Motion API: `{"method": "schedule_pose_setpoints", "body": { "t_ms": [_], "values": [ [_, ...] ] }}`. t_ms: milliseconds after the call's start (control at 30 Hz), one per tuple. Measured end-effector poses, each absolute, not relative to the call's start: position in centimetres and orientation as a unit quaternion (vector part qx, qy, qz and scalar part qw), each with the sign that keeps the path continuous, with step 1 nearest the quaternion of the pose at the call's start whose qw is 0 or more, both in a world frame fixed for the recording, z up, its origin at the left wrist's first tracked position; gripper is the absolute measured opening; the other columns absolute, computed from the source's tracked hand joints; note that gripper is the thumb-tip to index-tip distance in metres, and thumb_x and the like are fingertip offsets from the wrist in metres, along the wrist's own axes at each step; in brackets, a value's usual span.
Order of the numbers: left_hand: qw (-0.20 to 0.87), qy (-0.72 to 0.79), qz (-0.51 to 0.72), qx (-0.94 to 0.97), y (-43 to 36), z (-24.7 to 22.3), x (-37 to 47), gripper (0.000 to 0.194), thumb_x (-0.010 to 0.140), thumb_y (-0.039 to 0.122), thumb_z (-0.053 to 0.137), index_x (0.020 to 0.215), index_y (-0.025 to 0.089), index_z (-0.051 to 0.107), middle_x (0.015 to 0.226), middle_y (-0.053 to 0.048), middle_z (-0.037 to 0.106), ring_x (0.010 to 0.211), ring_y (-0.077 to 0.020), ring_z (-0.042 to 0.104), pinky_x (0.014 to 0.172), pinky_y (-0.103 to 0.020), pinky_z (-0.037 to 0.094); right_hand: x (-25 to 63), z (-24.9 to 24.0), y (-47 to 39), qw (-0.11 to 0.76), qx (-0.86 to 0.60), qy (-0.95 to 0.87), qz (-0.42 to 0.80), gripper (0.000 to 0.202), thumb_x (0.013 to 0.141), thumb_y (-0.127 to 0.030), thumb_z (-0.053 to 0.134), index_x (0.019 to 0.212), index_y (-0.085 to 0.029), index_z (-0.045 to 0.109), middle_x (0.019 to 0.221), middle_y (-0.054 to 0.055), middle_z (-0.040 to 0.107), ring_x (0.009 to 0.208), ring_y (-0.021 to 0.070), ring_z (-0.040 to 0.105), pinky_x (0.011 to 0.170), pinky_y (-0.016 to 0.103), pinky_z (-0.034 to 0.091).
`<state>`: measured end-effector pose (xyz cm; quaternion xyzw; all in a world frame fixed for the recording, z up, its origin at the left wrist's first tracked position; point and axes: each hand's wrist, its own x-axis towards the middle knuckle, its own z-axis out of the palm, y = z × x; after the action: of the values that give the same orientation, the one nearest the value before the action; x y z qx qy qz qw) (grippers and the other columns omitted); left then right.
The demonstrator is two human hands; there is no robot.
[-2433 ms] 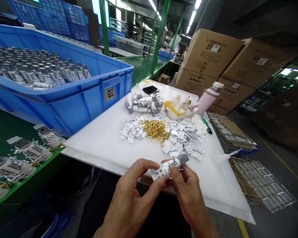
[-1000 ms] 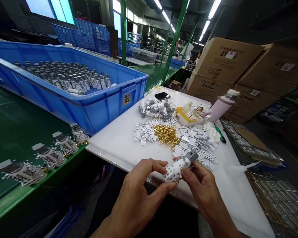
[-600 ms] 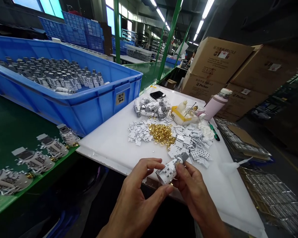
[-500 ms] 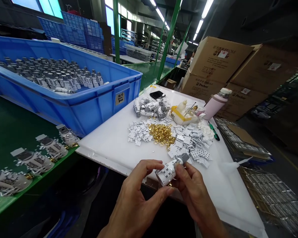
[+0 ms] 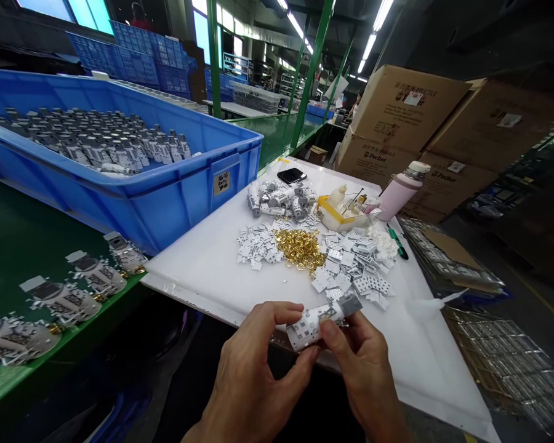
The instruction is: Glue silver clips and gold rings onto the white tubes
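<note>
A white cylindrical piece (image 5: 307, 327) with grey markings and a grey end lies tilted between both hands, over the front edge of the white board (image 5: 203, 258). My left hand (image 5: 258, 363) grips its wide left end between thumb and fingers. My right hand (image 5: 357, 357) pinches it nearer the grey end, thumb on top; the fingers behind are partly hidden. Beyond the hands lie a heap of gold rings (image 5: 300, 247), small white parts (image 5: 257, 245) to its left and flat white plates (image 5: 351, 264) to its right.
On the board stand more cylindrical pieces (image 5: 281, 200), a phone (image 5: 292, 176), a yellow-rimmed tray (image 5: 333, 212) and a pink bottle (image 5: 399, 194). A blue bin (image 5: 175, 197) is at left, with several finished-looking pieces (image 5: 95, 274) on the green ledge. Cartons (image 5: 397, 117) rise behind.
The cylindrical piece has been turned about its length, and its grey end has moved slightly right. My right hand has shifted slightly with it; both hands still hold the piece.
</note>
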<state>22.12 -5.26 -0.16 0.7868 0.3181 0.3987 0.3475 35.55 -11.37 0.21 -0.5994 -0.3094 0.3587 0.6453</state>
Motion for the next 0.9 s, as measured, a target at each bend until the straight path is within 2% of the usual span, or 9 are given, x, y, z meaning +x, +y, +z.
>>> {"method": "schedule_pose_setpoints", "body": {
  "t_ms": [200, 467, 600, 733, 833, 900],
  "values": [
    [0.347, 0.328, 0.399, 0.783, -5.2, 0.4, 22.3, 0.020, 0.078, 0.018, 0.066, 0.095, 0.024, 0.056, 0.099, -0.001, 0.072, 0.092, -0.0166, 0.070, 0.079, -0.028, 0.057, 35.2, -0.1, -11.8, 0.639, -0.614, -0.304, 0.350, 0.035, 0.076, -0.048, 0.076, 0.091, -0.017, 0.067, 0.084, 0.007, 0.073, 0.076, 0.0206, 0.069, 0.067, 0.026, 0.058],
    [0.363, 0.314, 0.420, 0.771, -4.8, -0.2, 22.3, 0.025, 0.075, 0.015, 0.070, 0.091, 0.027, 0.055, 0.102, 0.003, 0.074, 0.098, -0.0146, 0.070, 0.088, -0.025, 0.055, 35.3, -0.1, -11.6, 0.623, -0.635, -0.325, 0.322, 0.039, 0.076, -0.051, 0.073, 0.093, -0.017, 0.067, 0.084, 0.006, 0.073, 0.073, 0.0200, 0.069, 0.063, 0.024, 0.058],
    [0.391, 0.310, 0.412, 0.763, -4.8, -0.8, 22.3, 0.024, 0.079, 0.015, 0.068, 0.095, 0.027, 0.055, 0.106, 0.001, 0.073, 0.103, -0.0158, 0.069, 0.091, -0.028, 0.054, 35.9, -0.2, -11.6, 0.588, -0.658, -0.376, 0.282, 0.033, 0.081, -0.050, 0.069, 0.091, -0.019, 0.065, 0.078, 0.005, 0.073, 0.067, 0.0184, 0.070, 0.057, 0.022, 0.057],
    [0.393, 0.315, 0.398, 0.767, -4.7, -1.0, 22.4, 0.019, 0.082, 0.018, 0.064, 0.100, 0.022, 0.057, 0.103, -0.007, 0.073, 0.095, -0.0219, 0.070, 0.081, -0.037, 0.058, 36.3, -0.3, -11.4, 0.501, -0.690, -0.501, 0.151, 0.021, 0.084, -0.042, 0.067, 0.084, -0.021, 0.062, 0.073, 0.002, 0.072, 0.062, 0.0169, 0.070, 0.055, 0.021, 0.057],
    [0.356, 0.326, 0.405, 0.777, -4.7, -0.9, 22.5, 0.034, 0.077, 0.012, 0.064, 0.110, 0.019, 0.060, 0.101, -0.010, 0.072, 0.092, -0.0273, 0.068, 0.076, -0.043, 0.057, 35.5, -0.2, -11.1, 0.451, -0.680, -0.578, 0.002, 0.021, 0.086, -0.043, 0.063, 0.078, -0.024, 0.057, 0.067, -0.002, 0.068, 0.056, 0.0156, 0.068, 0.052, 0.021, 0.055],
    [0.334, 0.326, 0.410, 0.784, -4.7, -0.8, 22.4, 0.039, 0.073, 0.008, 0.063, 0.110, 0.021, 0.064, 0.101, -0.009, 0.073, 0.094, -0.0281, 0.067, 0.076, -0.042, 0.055, 35.1, -0.5, -11.1, 0.429, -0.670, -0.603, -0.060, 0.023, 0.087, -0.048, 0.061, 0.082, -0.025, 0.058, 0.068, -0.001, 0.068, 0.056, 0.0169, 0.068, 0.047, 0.022, 0.053]
  ]
}}
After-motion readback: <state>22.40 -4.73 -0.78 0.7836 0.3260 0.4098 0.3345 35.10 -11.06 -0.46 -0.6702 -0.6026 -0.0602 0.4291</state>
